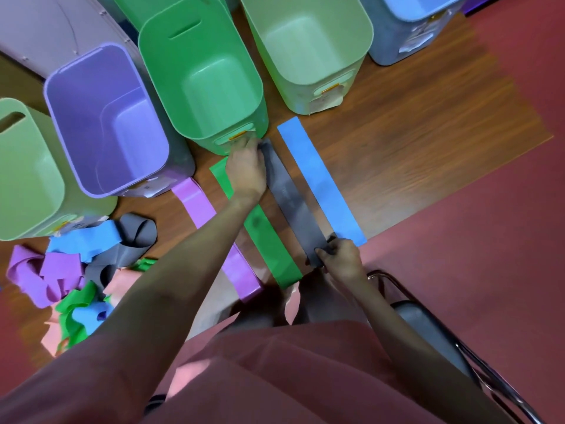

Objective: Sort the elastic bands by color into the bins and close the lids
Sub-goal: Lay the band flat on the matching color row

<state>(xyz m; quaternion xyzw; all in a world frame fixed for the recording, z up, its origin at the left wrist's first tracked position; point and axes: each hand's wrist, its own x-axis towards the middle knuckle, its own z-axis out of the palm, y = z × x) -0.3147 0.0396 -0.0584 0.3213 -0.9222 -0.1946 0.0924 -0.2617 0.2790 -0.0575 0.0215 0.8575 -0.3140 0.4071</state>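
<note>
Brown wood-grain tabletop [412, 142], seen from above; near edge runs diagonally at right.

Far edge, L to R: pale-green plastic bin [27, 179], purple plastic bin [104, 117], mid-green plastic bin [201, 75], light-green plastic bin [308, 44], grey bin w/ blue rim [406, 29]. All five open, no lids on.

Centre, laid flat and roughly parallel, reaching the near edge, L to R: pink-purple elastic band [195, 203], green elastic band [269, 246], dark grey elastic band [293, 197], blue elastic band [321, 179].

Near-left corner: loose heap of mixed elastic bands [79, 270], purple, blue, grey, green, pink, touching the pale-green bin's base.
</note>
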